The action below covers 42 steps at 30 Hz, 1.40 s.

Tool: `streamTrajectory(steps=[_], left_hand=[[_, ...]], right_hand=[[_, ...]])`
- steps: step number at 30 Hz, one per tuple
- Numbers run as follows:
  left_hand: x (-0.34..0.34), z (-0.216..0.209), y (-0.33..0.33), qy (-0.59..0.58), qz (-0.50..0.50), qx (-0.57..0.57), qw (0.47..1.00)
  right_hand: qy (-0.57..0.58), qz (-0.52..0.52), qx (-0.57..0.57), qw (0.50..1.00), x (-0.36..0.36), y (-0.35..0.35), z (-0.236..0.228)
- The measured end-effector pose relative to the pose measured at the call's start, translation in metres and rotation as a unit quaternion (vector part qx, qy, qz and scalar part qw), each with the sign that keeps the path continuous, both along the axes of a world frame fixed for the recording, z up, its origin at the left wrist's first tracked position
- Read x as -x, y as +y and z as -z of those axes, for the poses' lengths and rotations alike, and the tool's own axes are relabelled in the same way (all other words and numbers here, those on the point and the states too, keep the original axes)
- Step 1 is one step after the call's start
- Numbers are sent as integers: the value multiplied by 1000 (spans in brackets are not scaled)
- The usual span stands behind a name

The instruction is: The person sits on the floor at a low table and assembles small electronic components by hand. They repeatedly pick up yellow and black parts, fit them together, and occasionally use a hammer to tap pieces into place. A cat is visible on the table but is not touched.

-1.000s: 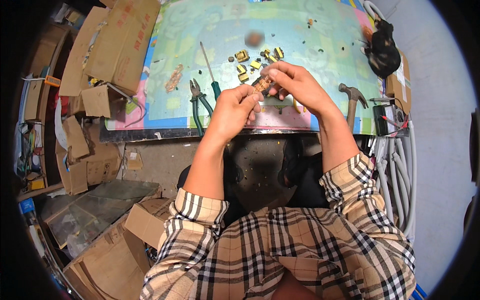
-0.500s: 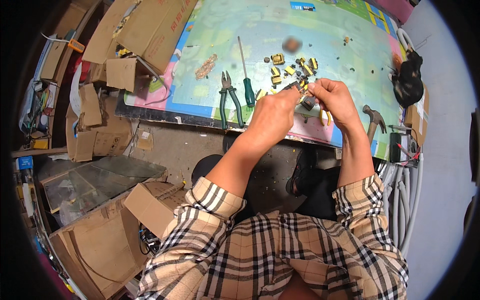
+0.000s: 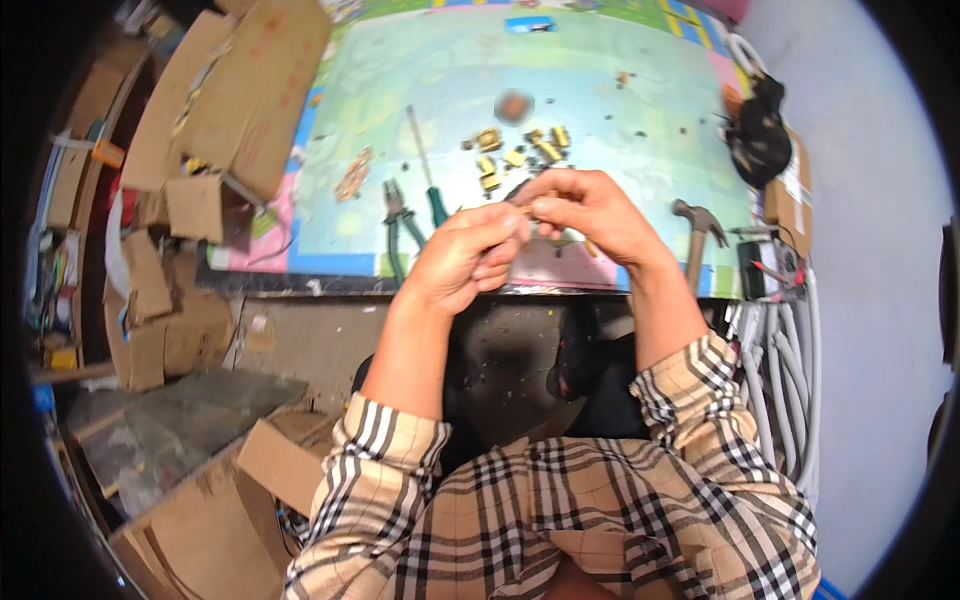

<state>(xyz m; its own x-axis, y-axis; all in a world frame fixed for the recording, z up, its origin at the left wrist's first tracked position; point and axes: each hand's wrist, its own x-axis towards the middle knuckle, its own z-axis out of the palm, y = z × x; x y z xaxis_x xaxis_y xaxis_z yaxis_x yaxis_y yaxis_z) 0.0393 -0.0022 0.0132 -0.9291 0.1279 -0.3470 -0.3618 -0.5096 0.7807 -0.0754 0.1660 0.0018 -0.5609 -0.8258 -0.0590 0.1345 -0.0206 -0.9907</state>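
My left hand and my right hand meet above the table's near edge, fingertips pinched together around something small and copper-coloured, too blurred to name. Just beyond them lies a cluster of small yellow-and-black blocky parts. Left of my left hand are pliers with dark green handles and a green-handled screwdriver. A tangle of copper wire rests farther left. Something yellow, partly hidden, shows beneath my right hand.
A claw hammer lies right on the table. Beyond it sits a bulky dark object. Cardboard boxes crowd the left side, and grey pipes stand below the right corner. Dark crumbs dot the tabletop.
The view has shifted, so the table sits farther left and lower. My left hand has turned, its curled fingers now showing, and both hands' fingertips have come together.
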Motion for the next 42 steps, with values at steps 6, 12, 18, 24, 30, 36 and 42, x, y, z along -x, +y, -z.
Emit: streamTrajectory(steps=[6,12,18,24,30,36,42], left_hand=[[6,23,15,143,-42,463,874],[11,7,37,229,-29,754,615],[8,16,30,171,-90,501,844],[10,15,12,113,-86,293,946],[13,17,15,95,-121,322,934],[11,19,25,130,-159,557,805],[11,19,27,239,-141,662,697]], right_hand=[[-65,86,-32,994,5,-3,11],[-18,175,-138,975,6,-5,6],[-11,134,-56,989,10,-1,9],[-22,168,-67,983,11,2,8],[13,179,-120,976,10,-1,9],[42,203,-153,966,9,-7,12],[39,209,-143,967,7,-7,9]])
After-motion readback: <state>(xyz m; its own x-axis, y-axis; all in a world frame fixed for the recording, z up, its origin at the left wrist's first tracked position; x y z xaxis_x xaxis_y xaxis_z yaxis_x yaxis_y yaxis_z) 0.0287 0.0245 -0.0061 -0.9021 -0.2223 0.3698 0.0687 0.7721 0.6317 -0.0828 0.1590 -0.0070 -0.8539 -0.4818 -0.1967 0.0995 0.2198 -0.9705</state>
